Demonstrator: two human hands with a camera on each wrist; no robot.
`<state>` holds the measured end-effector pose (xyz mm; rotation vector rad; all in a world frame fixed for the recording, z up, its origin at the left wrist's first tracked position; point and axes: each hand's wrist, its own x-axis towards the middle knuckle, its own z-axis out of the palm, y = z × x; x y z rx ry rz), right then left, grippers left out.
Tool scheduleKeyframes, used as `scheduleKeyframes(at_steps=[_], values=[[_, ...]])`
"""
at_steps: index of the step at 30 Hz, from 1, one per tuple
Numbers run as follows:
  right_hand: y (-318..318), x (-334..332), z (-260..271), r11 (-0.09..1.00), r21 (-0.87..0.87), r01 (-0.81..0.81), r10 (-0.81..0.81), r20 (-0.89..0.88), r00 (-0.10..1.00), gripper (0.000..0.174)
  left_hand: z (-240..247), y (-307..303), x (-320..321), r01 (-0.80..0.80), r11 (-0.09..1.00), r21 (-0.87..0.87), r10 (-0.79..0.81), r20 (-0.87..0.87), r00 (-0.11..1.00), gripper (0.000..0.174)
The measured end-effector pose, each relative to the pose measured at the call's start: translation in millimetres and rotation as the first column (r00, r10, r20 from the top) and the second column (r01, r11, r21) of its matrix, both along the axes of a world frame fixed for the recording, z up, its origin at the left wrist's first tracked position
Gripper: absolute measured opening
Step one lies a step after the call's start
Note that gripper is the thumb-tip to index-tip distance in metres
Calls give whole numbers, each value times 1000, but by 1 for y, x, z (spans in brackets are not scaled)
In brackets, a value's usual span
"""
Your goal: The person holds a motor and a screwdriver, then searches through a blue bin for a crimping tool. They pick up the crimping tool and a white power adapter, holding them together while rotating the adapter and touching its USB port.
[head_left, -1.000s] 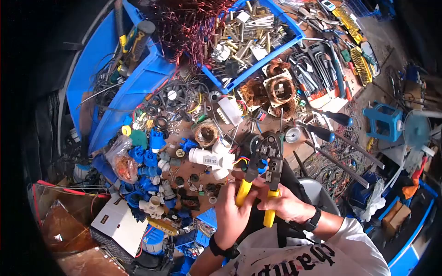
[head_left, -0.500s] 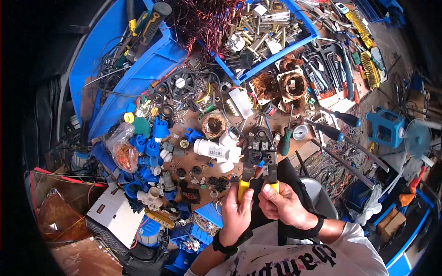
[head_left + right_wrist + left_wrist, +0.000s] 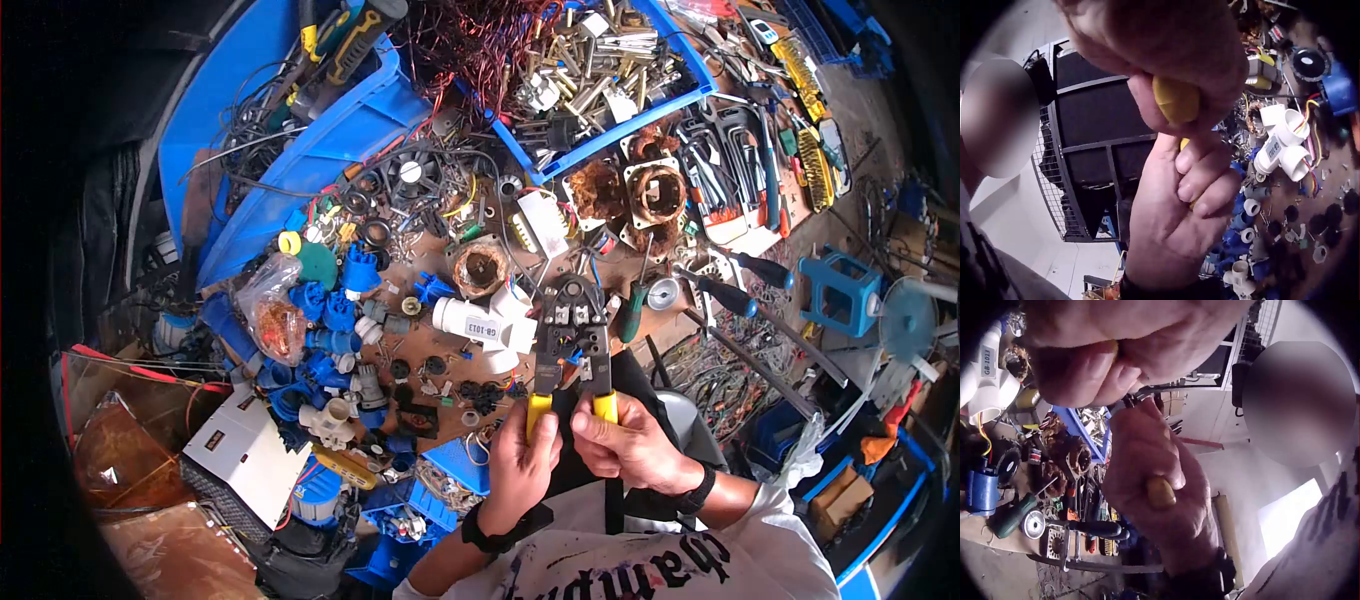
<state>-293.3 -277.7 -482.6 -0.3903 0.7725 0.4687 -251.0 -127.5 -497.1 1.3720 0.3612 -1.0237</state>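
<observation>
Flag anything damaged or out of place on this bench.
The motor stators beyond the crimping pliers look torn open, copper windings frayed. A tangle of copper wire spills over the blue tray's rim.

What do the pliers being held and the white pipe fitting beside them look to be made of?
The pliers have a dark, dull metal head, likely steel; their grips look like smooth yellow plastic or rubber sleeves. The pipe fitting looks glossy white moulded plastic, probably PVC, with a printed label.
</observation>
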Motion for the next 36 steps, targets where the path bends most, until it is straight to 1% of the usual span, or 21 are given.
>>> scheduleKeyframes(at_steps=[1, 2, 3, 5, 6, 7, 9, 10, 11, 12, 13, 14, 16, 17, 18, 20, 23, 25, 27, 32, 36], values=[[0, 2, 2, 994, -107, -9, 11, 19, 1000, 16, -1, 1, -2, -23, 999, -39, 24, 19, 1000, 24], [-5, 0, -4, 999, -24, 37, -35, 63, 997, 16, -1, -1, -1, -42, 996, -81, 46, 40, 998, 29], [-6, 2, -6, 999, -25, 38, -36, 62, 997, 16, 2, -7, 0, -41, 996, -82, 45, 39, 998, 29], [-6, 9, -6, 999, -17, 27, -26, 58, 998, 35, 9, -25, 1, -100, 995, -4, 94, 375, 922, 38], [-9, 2, -12, 996, 57, -64, 63, 34, 997, 54, 7, -20, -4, -61, 998, 15, 52, 343, 938, 47], [-3, 2, -13, 996, 45, -73, 68, 94, 993, 60, -1, -18, -10, -61, 998, 16, 52, 343, 938, 47], [-5, 10, -11, 995, -45, -84, 90, 172, 981, 65, -14, -19, -19, -98, 975, 201, -43, 598, 800, 57], [-6, 10, -13, 995, -44, -85, 92, 175, 980, 65, -14, -21, -25, -106, 970, 217, -30, 544, 838, 67], [-9, 9, -16, 995, 67, -80, 69, 155, 986, 67, -14, -21, -27, -111, 970, 218, -28, 549, 836, 67], [-11, 9, -18, 982, 178, -68, 45, 130, 990, 70, -14, -20, -28, -176, 963, 205, 31, 565, 824, 69], [-12, 9, -17, 982, 177, -67, 43, 134, 990, 70, -15, -19, -28, -239, 952, 189, 88, 581, 809, 71], [-13, 9, -15, 971, 237, -31, -4, 146, 989, 71, -13, -19, -22, -253, 953, 168, 112, 577, 809, 75], [-13, 8, -16, 944, 329, 12, -66, 152, 986, 77, -9, -17, -17, -261, 950, 171, 107, 608, 787, 75], [-13, 8, -16, 944, 329, 10, -64, 153, 986, 77, -9, -17, -15, -265, 951, 160, 103, 645, 757, 76], [-13, 9, -16, 936, 347, 49, -117, 177, 977, 78, -11, -16, -18, -285, 953, 107, 154, 637, 756, 75], [-12, 5, -17, 912, 395, 112, -203, 195, 960, 80, -13, -13, -15, -295, 952, 86, 169, 654, 737, 74], [-13, 5, -17, 931, 358, 66, -148, 204, 968, 75, -17, -5, -8, -309, 949, 58, 190, 679, 709, 70], [-12, 3, -19, 922, 380, 71, -155, 196, 968, 75, -18, -1, -5, -346, 938, 38, 241, 647, 724, 68], [-13, 6, -19, 914, 400, 70, -160, 197, 967, 75, -18, 2, -1, -351, 935, 48, 237, 649, 723, 66], [-18, 16, -8, 915, 402, -30, -61, 211, 976, 79, -23, 9, 2, -358, 933, 29, 266, 613, 744, 63], [-17, 15, -8, 885, 466, -4, -92, 183, 979, 82, -24, 12, 0, -368, 930, -5, 308, 557, 771, 63]])
